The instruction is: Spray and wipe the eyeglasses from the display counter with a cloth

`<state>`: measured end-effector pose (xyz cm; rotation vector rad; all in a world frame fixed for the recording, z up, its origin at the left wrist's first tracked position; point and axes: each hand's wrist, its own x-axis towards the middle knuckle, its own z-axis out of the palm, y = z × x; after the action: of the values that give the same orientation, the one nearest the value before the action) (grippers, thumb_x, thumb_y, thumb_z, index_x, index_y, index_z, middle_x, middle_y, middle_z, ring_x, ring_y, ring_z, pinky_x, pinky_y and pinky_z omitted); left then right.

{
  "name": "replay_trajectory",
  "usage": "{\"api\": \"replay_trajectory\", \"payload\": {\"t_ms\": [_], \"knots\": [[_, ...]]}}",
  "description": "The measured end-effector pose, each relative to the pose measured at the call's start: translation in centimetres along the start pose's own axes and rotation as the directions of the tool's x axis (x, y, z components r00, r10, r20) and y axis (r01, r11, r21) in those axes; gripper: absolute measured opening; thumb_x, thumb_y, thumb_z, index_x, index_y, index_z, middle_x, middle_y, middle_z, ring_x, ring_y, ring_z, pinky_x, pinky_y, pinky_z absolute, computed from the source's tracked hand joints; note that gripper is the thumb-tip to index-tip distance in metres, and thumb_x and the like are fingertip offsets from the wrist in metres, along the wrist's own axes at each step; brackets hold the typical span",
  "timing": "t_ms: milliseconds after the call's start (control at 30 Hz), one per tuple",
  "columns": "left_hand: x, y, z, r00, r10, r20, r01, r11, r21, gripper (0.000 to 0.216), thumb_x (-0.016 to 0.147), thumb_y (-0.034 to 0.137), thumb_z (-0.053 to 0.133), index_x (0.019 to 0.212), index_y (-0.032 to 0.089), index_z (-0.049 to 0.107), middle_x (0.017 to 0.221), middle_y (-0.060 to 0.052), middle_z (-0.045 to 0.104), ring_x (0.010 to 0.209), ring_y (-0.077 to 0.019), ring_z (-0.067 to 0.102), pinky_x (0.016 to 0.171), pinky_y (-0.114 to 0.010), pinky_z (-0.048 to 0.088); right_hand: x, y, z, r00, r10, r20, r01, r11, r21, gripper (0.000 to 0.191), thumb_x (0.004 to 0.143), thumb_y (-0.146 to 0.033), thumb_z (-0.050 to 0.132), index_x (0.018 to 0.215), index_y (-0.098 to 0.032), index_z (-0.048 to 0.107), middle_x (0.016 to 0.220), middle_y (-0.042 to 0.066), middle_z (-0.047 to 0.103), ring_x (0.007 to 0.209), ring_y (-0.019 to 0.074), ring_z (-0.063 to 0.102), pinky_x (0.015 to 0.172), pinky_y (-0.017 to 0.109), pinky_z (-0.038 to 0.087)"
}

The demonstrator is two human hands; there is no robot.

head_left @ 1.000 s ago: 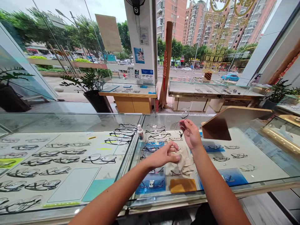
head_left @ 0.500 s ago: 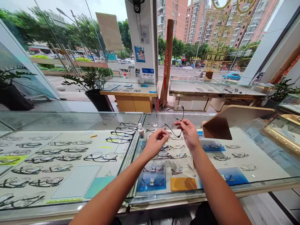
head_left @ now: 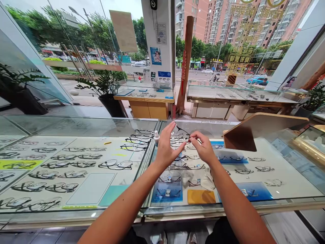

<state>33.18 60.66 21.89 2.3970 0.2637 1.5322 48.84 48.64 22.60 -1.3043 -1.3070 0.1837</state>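
Over the glass display case, my right hand (head_left: 203, 147) pinches a pair of dark-framed eyeglasses (head_left: 183, 131) between thumb and fingers. The eyeglasses are seen partly edge-on, and their lenses are hard to make out against the case. My left hand (head_left: 166, 145) is open beside them, its thumb spread well away from its raised fingers. Those fingertips are close to the far end of the eyeglasses; whether they touch it I cannot tell. A small white bottle (head_left: 156, 138) stands just left of my left hand.
Several rows of eyeglasses (head_left: 115, 164) lie inside the left glass case. Under the right-hand glass are an orange-yellow case (head_left: 201, 196), a pale crumpled cloth (head_left: 207, 180) and blue cards (head_left: 254, 190). A brown angled board (head_left: 241, 137) stands at the right.
The eyeglasses have turned from upright to nearly edge-on and come lower. My left hand has opened from curled fingers and risen beside them. The view has shifted slightly.
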Motion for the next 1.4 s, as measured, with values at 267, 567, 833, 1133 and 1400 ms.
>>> {"api": "replay_trajectory", "payload": {"t_ms": [267,567,833,1133,1400], "knots": [[0.0,0.0,-0.2,0.999,0.018,-0.036,-0.017,1.0,0.012,0.066,0.09,0.036,0.08,0.148,0.026,0.05,0.144,-0.014,0.063,0.136,-0.0307,0.06,0.115,-0.05,0.051,-0.1,0.1,0.0,0.999,-0.039,0.021,0.041,0.993,-0.107,0.015,0.097,-0.032,0.057,0.088,-0.024,0.064,0.086,0.002,0.066,0.084,0.0213,0.056,0.081,0.036,0.042],[0.1,0.0,-0.3,0.999,0.038,-0.019,-0.036,0.995,0.09,0.064,0.088,0.038,0.082,0.144,0.025,0.054,0.143,-0.014,0.066,0.133,-0.0309,0.064,0.112,-0.05,0.053,-0.2,0.1,0.1,0.997,-0.07,-0.023,0.065,0.986,-0.154,0.015,0.097,-0.029,0.057,0.084,-0.024,0.063,0.083,0.001,0.065,0.085,0.0219,0.056,0.08,0.036,0.041],[0.0,0.3,-0.3,0.999,0.037,-0.033,-0.033,0.995,0.098,0.062,0.088,0.035,0.082,0.142,0.025,0.055,0.139,-0.014,0.067,0.129,-0.0297,0.065,0.109,-0.047,0.054,-0.3,0.2,0.2,0.995,-0.088,-0.054,0.079,0.984,-0.16,0.013,0.095,-0.027,0.059,0.083,-0.024,0.064,0.082,0.001,0.066,0.084,0.0216,0.056,0.079,0.036,0.042],[0.2,0.0,-0.3,0.977,-0.077,-0.198,0.097,0.991,0.093,0.058,0.087,0.04,0.082,0.136,0.023,0.057,0.13,-0.013,0.068,0.123,-0.0296,0.065,0.105,-0.047,0.054,-0.4,0.2,0.3,0.939,-0.057,-0.338,-0.011,0.981,-0.195,0.021,0.093,-0.039,0.064,0.108,-0.025,0.061,0.112,0.008,0.066,0.105,0.0265,0.059,0.092,0.042,0.046],[0.6,-0.1,-0.7,0.913,-0.216,-0.345,0.256,0.964,0.074,0.059,0.085,0.046,0.084,0.132,0.021,0.058,0.126,-0.013,0.065,0.116,-0.0287,0.064,0.095,-0.043,0.055,-0.5,0.6,1.3,0.935,0.118,-0.334,-0.157,0.983,-0.092,0.049,0.088,-0.049,0.073,0.126,-0.024,0.056,0.129,0.012,0.065,0.116,0.0279,0.06,0.098,0.044,0.046]]}}
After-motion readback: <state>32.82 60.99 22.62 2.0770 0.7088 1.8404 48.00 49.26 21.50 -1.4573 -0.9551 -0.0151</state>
